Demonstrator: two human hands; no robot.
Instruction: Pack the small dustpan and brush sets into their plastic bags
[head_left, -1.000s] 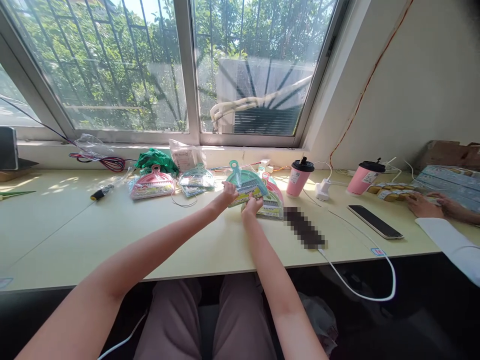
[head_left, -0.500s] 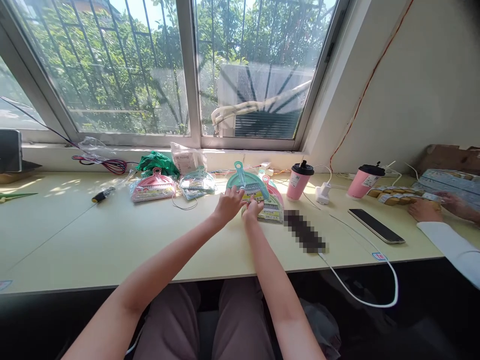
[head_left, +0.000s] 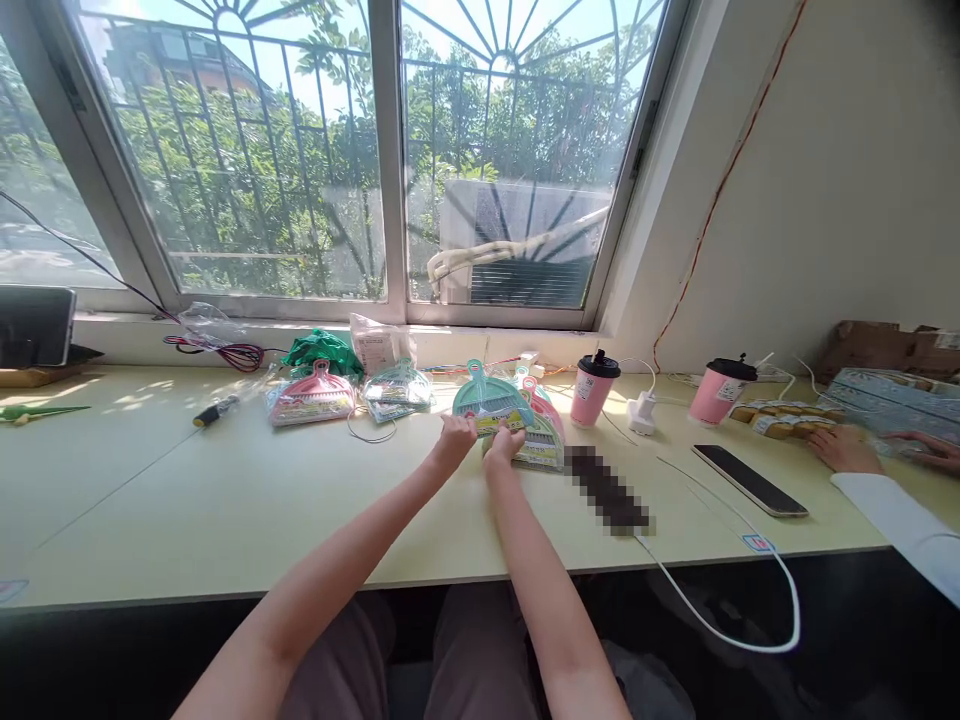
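A teal dustpan-and-brush set [head_left: 487, 396] in clear wrap, with a yellow label, is between my hands near the middle of the table. My left hand [head_left: 456, 440] is closed on its lower left edge. My right hand [head_left: 505, 444] pinches its lower edge beside the label. Right behind and below it lie a green dustpan set [head_left: 543, 448] and a pink one [head_left: 551, 408], partly covered. To the left rest a wrapped pink set [head_left: 313, 396] and a wrapped pale teal set [head_left: 399, 386].
Two pink cups [head_left: 592, 392] [head_left: 720, 392] with black lids, a white charger [head_left: 641, 412], a phone [head_left: 750, 481] and a blurred dark object [head_left: 609, 492] are at right. A person's hands touch wrapped brown items [head_left: 780, 418]. A screwdriver [head_left: 215, 411] lies left.
The view has tilted up slightly. My left hand has shifted from the front of the teal set to its lower left edge. The other person's near hand has moved a little.
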